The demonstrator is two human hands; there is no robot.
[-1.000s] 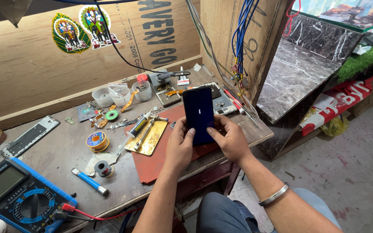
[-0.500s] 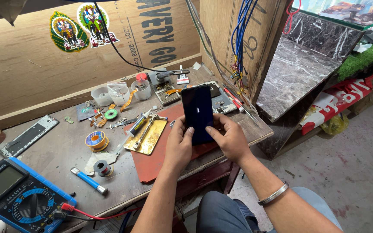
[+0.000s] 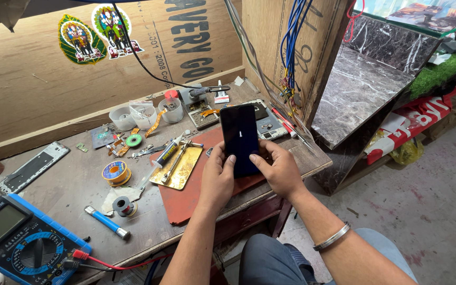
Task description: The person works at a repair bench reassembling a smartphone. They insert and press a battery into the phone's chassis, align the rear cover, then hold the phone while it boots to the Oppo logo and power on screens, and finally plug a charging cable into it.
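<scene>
Here both the left hand [image 3: 216,178] and the right hand [image 3: 279,170] are clamped on the dark phone [image 3: 240,138], held above the bench [image 3: 69,184]. If a thumb pushes too hard, the phone may slip and fall on the red mat [image 3: 186,198].

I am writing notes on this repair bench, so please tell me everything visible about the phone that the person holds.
The phone is a slim black slab with a glossy glass front. Its screen is dark except for a small white mark near the middle. It stands upright, tilted towards the camera, above the red mat. The left hand and the right hand grip its lower end, with both thumbs pressed on the glass.
</scene>
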